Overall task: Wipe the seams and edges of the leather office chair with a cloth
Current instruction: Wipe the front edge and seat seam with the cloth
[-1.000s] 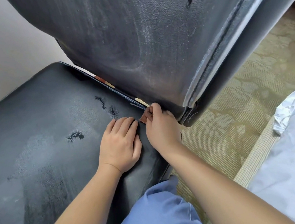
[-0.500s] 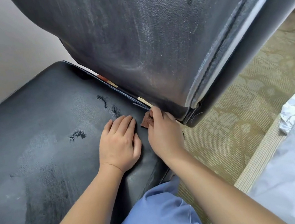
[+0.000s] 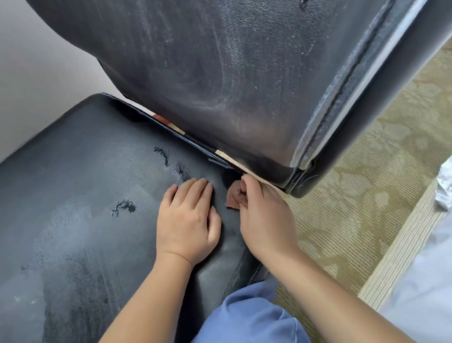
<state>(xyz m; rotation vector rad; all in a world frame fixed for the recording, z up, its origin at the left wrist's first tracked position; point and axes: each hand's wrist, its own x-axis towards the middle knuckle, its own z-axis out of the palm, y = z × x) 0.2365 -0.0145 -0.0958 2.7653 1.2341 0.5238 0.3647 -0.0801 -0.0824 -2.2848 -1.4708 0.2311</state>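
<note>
You have one black leather chair in front of you, made up of one seat cushion (image 3: 68,219) and one backrest (image 3: 221,72), and the seat leather shows three small cracked patches (image 3: 123,207) near its rear edge. You have two bare hands on it, a left hand (image 3: 187,223) and a right hand (image 3: 264,218), with one small brown cloth (image 3: 234,196) between them. Off to your right you can count one white sheet (image 3: 450,243) and one patterned carpet (image 3: 364,197).
</note>
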